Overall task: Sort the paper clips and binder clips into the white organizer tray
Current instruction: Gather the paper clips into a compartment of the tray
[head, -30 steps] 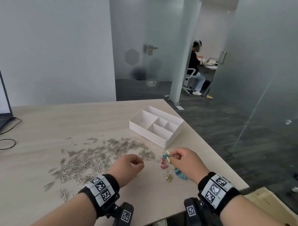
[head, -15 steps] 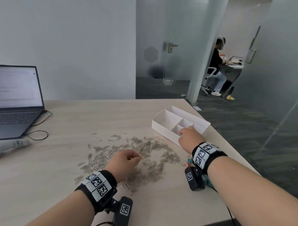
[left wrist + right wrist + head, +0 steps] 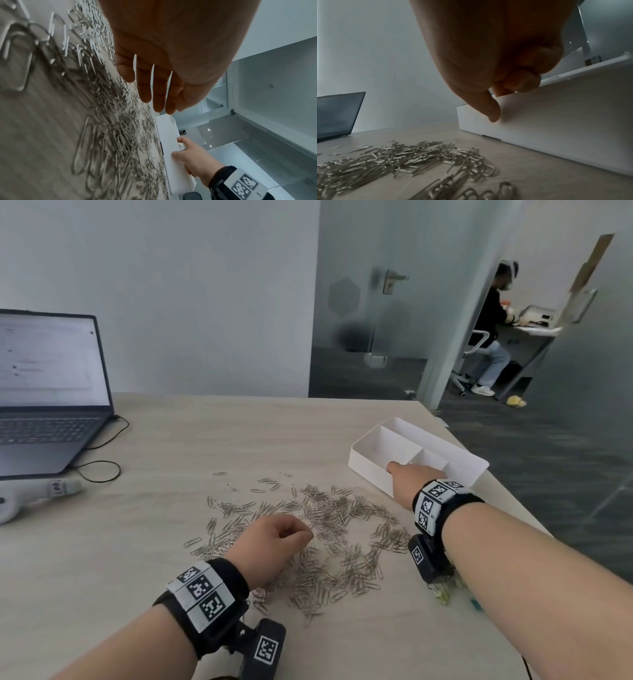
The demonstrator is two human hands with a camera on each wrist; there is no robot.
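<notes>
The white organizer tray [image 3: 368, 472] stands near the table's right edge, its compartments bare where I can see into them. My right hand [image 3: 409, 475] grips its near wall, thumb [image 3: 491, 112] on the outside and fingers curled over the rim [image 3: 192, 159]. A wide heap of silver paper clips [image 3: 339, 525] covers the middle of the table. My left hand [image 3: 274, 537] hovers over the heap, fingers [image 3: 145, 86] loosely bent and holding nothing. A few coloured binder clips [image 3: 442, 594] peek out from under my right forearm.
An open laptop [image 3: 44, 392] stands at the far left with a black cable [image 3: 99, 470] beside it, and a white device [image 3: 34, 494] lies in front of it. The table edge [image 3: 513, 508] runs diagonally just past the tray. A person sits in the room beyond.
My right hand left the binder clips, reached forward to the tray and now holds its near wall. The left hand stayed over the paper clips. My view swung left.
</notes>
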